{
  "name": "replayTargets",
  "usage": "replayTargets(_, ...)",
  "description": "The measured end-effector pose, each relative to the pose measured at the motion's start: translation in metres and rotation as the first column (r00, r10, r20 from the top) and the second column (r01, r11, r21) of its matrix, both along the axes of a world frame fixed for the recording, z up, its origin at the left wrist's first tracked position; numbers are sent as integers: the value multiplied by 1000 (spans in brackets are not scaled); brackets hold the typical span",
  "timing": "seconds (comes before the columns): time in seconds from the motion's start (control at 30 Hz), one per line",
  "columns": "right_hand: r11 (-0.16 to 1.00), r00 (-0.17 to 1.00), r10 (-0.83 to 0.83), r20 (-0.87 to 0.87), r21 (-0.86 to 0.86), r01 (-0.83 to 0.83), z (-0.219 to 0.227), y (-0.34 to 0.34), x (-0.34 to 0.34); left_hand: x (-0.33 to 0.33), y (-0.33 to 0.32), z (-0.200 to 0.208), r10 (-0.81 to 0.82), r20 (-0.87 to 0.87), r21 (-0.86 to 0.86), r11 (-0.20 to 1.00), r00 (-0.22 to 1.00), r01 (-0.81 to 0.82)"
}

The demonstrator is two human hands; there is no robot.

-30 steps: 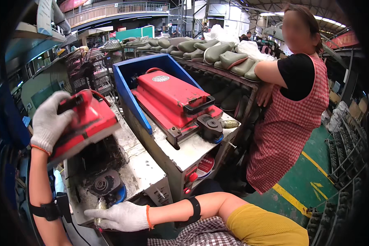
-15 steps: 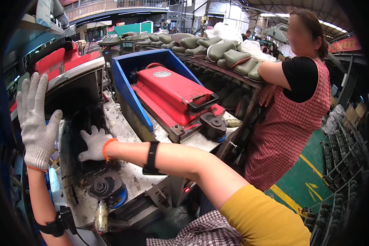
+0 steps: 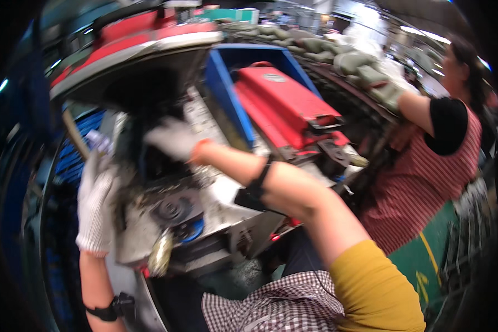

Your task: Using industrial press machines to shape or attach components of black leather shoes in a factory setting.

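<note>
Reviewing your station: your right hand (image 3: 173,139), gloved, is over the dark recess (image 3: 152,160) of the near machine (image 3: 218,203), beneath its raised red lid (image 3: 130,48). Motion blur covers the fingers; whether they are closed on anything cannot be told. Your left hand (image 3: 96,202), also gloved, has its fingers straight and unfolded at the machine's left edge; contact with the pale crumpled item (image 3: 98,142) by the fingertips cannot be confirmed. The recess floor is lost in shadow, and your forearm hides part of the bed. Containers: a blue open-topped housing (image 3: 225,91) stands around the rear of a second red cover (image 3: 282,99); a rack behind carries green boots (image 3: 357,63), blurred. Contents of the blue slatted crate (image 3: 83,150) are indistinct.
</note>
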State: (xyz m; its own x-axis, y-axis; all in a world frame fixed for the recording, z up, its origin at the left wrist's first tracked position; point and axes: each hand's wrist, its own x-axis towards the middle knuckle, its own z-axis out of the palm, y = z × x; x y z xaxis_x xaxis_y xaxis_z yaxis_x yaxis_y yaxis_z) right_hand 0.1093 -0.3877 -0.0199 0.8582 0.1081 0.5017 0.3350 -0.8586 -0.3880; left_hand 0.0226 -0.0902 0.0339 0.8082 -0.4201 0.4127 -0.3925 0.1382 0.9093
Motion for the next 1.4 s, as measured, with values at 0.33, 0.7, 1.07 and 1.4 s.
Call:
replayTargets(0.33,166,800,599,38,971,-171,36,105,-175,-56,3,-16,-525,-429,-708,701,735,87)
replayTargets(0.7,859,968,211,137,447,-250,9,82,-224,-106,158,-66,-54,-693,-563,663,719,-493)
replayTargets(1.07,983,961,-56,271,-153,101,-43,28,-247,56,442,-221,977,-101,433,214,188,-876)
replayTargets(1.4,997,958,-57,280,-43,71,-50,34,-229,208,-41,-251,405,-207,282,896,890,-343)
